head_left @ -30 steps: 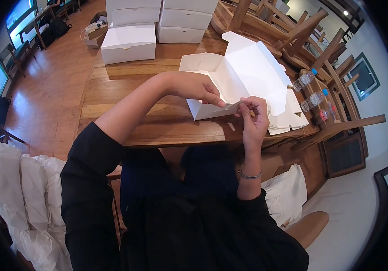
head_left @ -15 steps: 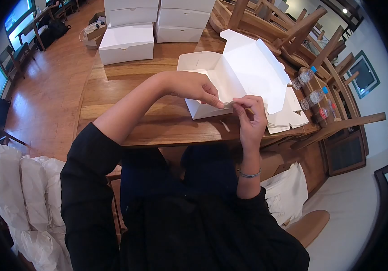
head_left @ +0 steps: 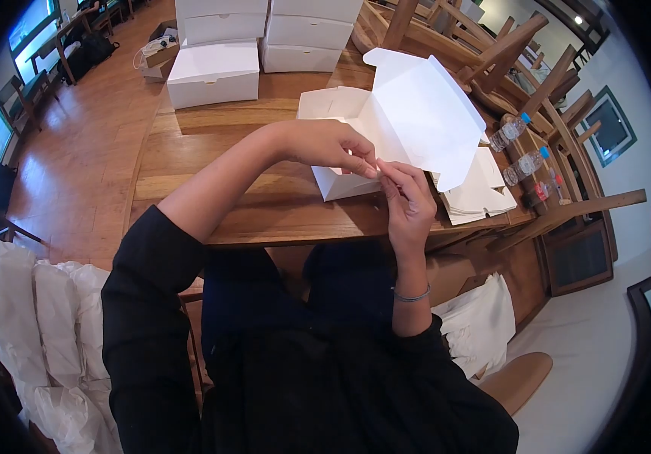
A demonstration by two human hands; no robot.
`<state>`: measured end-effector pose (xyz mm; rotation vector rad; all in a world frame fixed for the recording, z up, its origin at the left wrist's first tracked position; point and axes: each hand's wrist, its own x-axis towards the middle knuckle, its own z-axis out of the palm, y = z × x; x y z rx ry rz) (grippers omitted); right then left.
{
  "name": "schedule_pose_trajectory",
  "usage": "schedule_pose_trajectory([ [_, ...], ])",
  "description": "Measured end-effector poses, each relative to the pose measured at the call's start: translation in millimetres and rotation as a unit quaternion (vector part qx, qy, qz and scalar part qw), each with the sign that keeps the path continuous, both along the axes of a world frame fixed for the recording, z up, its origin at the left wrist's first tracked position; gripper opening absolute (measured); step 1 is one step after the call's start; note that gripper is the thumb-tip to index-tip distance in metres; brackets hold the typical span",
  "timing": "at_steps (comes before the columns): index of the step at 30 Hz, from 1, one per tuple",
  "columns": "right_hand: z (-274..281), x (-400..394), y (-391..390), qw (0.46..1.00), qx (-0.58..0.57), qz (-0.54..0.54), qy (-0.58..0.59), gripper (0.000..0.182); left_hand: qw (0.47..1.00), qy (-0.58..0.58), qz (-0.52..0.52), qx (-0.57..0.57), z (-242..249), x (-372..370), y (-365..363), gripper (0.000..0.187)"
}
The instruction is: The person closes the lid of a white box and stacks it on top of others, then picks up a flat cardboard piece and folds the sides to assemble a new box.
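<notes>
A white cardboard box [head_left: 356,185] stands on the wooden table, its lid [head_left: 428,113] raised and leaning to the right. My left hand [head_left: 333,147] reaches over the near wall, thumb and fingers closed on the box's near right corner. At that same corner my right hand [head_left: 410,197] pinches the cardboard, fingertips almost touching those of the left. The small fold between my fingertips is mostly hidden. Just right of the box lies a stack of flat white cardboard blanks [head_left: 481,193].
Closed white boxes [head_left: 213,79] are stacked at the table's back. Plastic bottles [head_left: 526,165] stand right, near upturned wooden chairs [head_left: 507,57]. White plastic-wrapped bundles [head_left: 42,318] sit on the left. The table's front edge [head_left: 295,240] is close to my lap.
My right hand has moved a little left, closer to my left fingertips. The raised lid has shifted slightly left and down, uncovering more of the flat blanks.
</notes>
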<state>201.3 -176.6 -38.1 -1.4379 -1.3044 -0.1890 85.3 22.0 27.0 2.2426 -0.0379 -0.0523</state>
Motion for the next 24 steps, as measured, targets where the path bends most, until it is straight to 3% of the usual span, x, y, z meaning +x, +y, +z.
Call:
schedule_pose_trajectory([
  [4, -3, 0, 0, 0.999, -0.006, -0.028, -0.033, 0.027, 0.996, -0.088, -0.006, 0.015, 0, 0, 0, 0.033],
  [7, -2, 3, 0, 0.996, -0.023, -0.042, -0.071, 0.029, 0.975, -0.201, 0.079, 0.041, -3, 3, 3, 0.03],
  [10, -5, 9, 1, 0.996, -0.016, -0.039, -0.077, 0.031, 0.887, -0.352, 0.263, 0.142, -1, 6, 14, 0.032],
  [14, -4, 13, 1, 1.0, -0.015, 0.006, -0.009, 0.035, 0.809, -0.381, 0.422, 0.149, -2, 3, 40, 0.025],
  [18, -4, 14, 0, 0.999, -0.037, 0.024, 0.015, 0.041, 0.844, -0.27, 0.452, 0.105, -10, -5, 62, 0.021],
  [21, -2, 14, -1, 0.999, -0.042, 0.029, 0.003, 0.044, 0.885, -0.21, 0.414, 0.03, -19, -8, 75, 0.019],
  [24, -5, 16, 0, 0.998, -0.046, 0.036, 0.017, 0.045, 0.91, -0.117, 0.384, -0.103, -13, -11, 84, 0.018],
])
